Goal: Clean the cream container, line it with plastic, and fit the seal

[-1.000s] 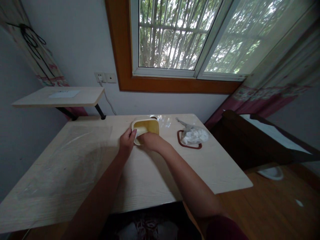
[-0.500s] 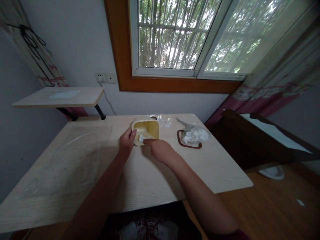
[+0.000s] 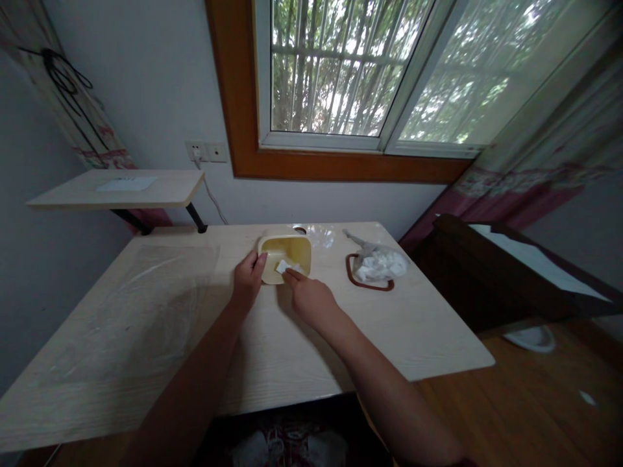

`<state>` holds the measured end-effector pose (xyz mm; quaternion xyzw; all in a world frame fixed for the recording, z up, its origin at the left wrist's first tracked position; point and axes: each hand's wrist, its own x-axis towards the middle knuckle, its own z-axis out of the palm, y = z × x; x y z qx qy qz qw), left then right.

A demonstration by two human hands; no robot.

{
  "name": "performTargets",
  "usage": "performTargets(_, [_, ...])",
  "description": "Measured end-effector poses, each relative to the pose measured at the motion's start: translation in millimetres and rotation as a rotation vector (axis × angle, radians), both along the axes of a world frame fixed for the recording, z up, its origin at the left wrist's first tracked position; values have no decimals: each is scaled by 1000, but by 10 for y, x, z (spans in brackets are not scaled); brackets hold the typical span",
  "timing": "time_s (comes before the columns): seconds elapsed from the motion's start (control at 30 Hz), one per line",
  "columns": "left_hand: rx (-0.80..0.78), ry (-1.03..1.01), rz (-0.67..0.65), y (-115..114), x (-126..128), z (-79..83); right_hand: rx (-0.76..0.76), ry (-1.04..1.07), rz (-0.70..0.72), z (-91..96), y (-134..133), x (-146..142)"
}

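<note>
Pale wood-grain bench [image 3: 121, 324] below window. Near its far edge, open cream-yellow rectangular plastic tub [image 3: 292, 250]. Left hand [image 3: 249, 280] at tub's left side, fingers [image 3: 254, 261] curled, pressed against wall. Right hand [image 3: 311, 301] at front rim, fingers [image 3: 293, 275] together, tips at small white scrap [image 3: 283, 266] inside tub; pinch cannot be told. Right of tub, clear plastic bag [image 3: 379, 264] of white contents, dark red rubber loop [image 3: 348, 269] beneath.

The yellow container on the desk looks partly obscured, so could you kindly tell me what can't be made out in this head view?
In the head view:
The yellow plastic container: its near left edge is hidden by the left hand.
The white scrap: partly covered by the right hand; too small to tell its material.
The clear plastic bag: contents too blurred to identify.
The dark red loop: partly hidden under the bag.
</note>
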<state>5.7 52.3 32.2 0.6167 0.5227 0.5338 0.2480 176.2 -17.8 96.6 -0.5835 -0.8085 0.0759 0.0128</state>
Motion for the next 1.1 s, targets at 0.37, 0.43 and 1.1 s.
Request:
performTargets(0.37, [-18, -42, -25, -8, -9, 21, -2, 502, 131, -206, 26, 48])
performTargets(0.43, [-19, -30, -13, -1, -14, 14, 5, 480, 131, -207, 32, 111])
performTargets(1.1, [-14, -10, -6, -12, 6, 11, 24, 360, 89, -187, -35, -72])
